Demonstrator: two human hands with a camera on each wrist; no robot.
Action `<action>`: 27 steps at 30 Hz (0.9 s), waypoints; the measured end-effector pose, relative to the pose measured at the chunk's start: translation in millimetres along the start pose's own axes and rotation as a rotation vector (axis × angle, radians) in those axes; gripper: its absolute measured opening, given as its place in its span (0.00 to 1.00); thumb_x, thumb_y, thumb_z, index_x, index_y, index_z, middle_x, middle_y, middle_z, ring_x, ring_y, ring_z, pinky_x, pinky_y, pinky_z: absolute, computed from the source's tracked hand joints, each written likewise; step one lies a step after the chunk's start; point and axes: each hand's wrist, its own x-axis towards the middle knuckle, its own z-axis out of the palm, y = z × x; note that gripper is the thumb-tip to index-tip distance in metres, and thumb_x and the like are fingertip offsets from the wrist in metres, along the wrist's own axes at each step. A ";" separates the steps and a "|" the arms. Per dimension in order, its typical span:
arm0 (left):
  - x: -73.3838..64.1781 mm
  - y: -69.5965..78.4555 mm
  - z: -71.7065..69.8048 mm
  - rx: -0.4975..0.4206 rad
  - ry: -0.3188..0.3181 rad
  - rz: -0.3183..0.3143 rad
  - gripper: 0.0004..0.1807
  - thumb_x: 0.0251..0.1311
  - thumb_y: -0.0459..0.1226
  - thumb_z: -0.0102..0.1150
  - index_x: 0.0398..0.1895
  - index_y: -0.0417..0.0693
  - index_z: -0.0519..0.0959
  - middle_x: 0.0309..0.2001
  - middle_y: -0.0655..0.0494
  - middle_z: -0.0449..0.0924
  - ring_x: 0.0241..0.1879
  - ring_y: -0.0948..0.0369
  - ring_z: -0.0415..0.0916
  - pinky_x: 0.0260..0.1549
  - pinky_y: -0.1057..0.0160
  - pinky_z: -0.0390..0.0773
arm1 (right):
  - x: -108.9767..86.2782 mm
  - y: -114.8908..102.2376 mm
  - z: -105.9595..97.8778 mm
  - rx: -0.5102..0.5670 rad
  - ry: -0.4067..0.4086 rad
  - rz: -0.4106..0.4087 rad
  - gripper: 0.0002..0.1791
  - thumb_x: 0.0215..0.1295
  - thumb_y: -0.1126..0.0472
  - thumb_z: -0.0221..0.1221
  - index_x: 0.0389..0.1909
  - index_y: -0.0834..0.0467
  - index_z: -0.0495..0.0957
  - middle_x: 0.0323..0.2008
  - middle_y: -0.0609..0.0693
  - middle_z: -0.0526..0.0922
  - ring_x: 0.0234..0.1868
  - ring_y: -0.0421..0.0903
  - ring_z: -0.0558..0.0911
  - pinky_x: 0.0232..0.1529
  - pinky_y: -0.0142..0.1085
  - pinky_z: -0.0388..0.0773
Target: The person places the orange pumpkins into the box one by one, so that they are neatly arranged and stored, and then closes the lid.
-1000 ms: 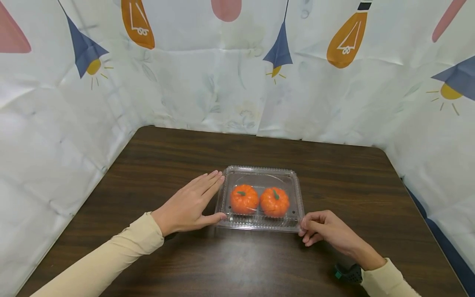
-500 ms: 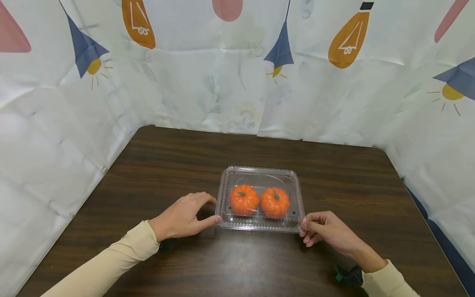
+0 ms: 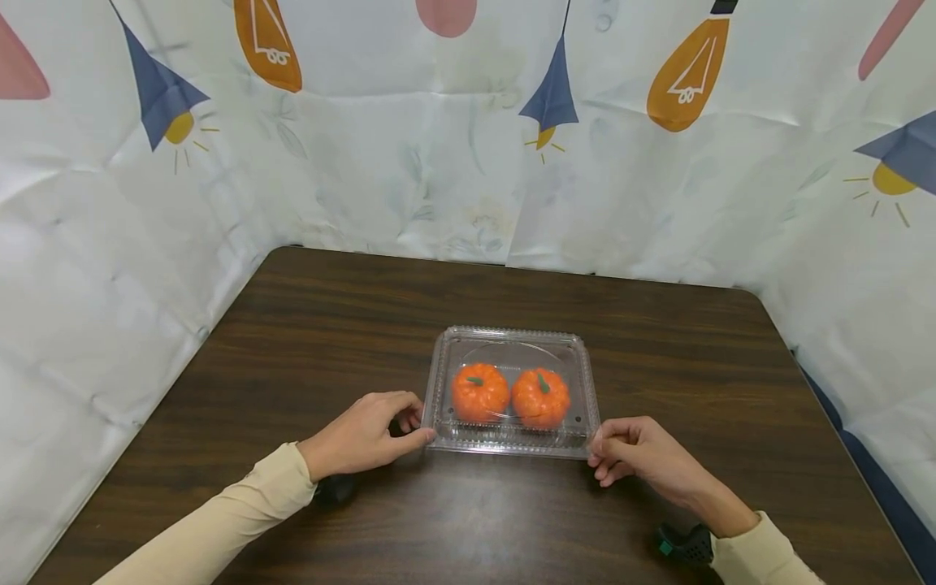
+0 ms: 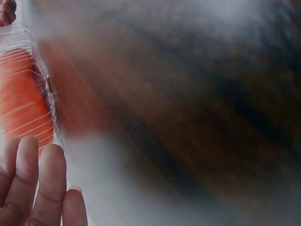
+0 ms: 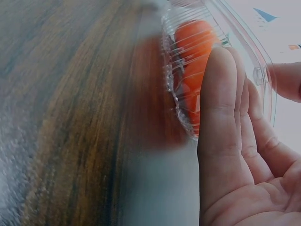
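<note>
A clear plastic clamshell container (image 3: 512,344) sits on the table with its lid down. Inside, side by side, are two small orange pumpkins with green stems, the left pumpkin (image 3: 479,393) and the right pumpkin (image 3: 541,399). At the near left corner my left hand (image 3: 373,435) holds the rim, thumb on the front and fingers curled at the side. My right hand (image 3: 643,451) pinches the near right corner between thumb and fingers. In the right wrist view the right fingers (image 5: 221,94) lie along the container's side. The left fingers (image 4: 51,174) reach its edge in the left wrist view.
The dark wood-grain table (image 3: 351,317) spreads around the container. Behind and beside it hangs a white cloth (image 3: 409,162) printed with lamps and bulbs. A dark wrist device (image 3: 686,543) sits below the right wrist, near the tabletop.
My left hand, flat along the container's left side earlier, has drawn back toward me and curled its fingers at the near left corner. The right hand and the container have stayed put.
</note>
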 end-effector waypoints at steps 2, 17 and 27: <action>0.4 0.3 1.7 -0.028 -0.018 -0.003 0.11 0.69 0.51 0.63 0.36 0.58 0.79 0.31 0.70 0.80 0.30 0.74 0.75 0.33 0.72 0.79 | -0.3 0.3 0.0 0.004 -0.005 0.006 0.10 0.78 0.61 0.55 0.41 0.60 0.82 0.37 0.46 0.86 0.35 0.41 0.89 0.41 0.37 0.90; 0.3 2.1 10.6 -0.451 -0.211 -0.126 0.18 0.78 0.39 0.48 0.36 0.41 0.86 0.31 0.51 0.87 0.26 0.65 0.82 0.31 0.65 0.83 | 4.2 5.0 2.4 0.137 -0.122 0.021 0.20 0.82 0.59 0.47 0.47 0.71 0.82 0.37 0.46 0.91 0.35 0.38 0.89 0.39 0.34 0.90; 1.8 3.2 17.4 -0.802 -0.264 -0.218 0.18 0.76 0.32 0.46 0.40 0.22 0.81 0.31 0.45 0.86 0.27 0.65 0.84 0.34 0.64 0.88 | 6.0 9.9 3.3 0.213 -0.164 -0.037 0.19 0.83 0.62 0.44 0.43 0.60 0.85 0.36 0.44 0.91 0.34 0.37 0.89 0.38 0.31 0.89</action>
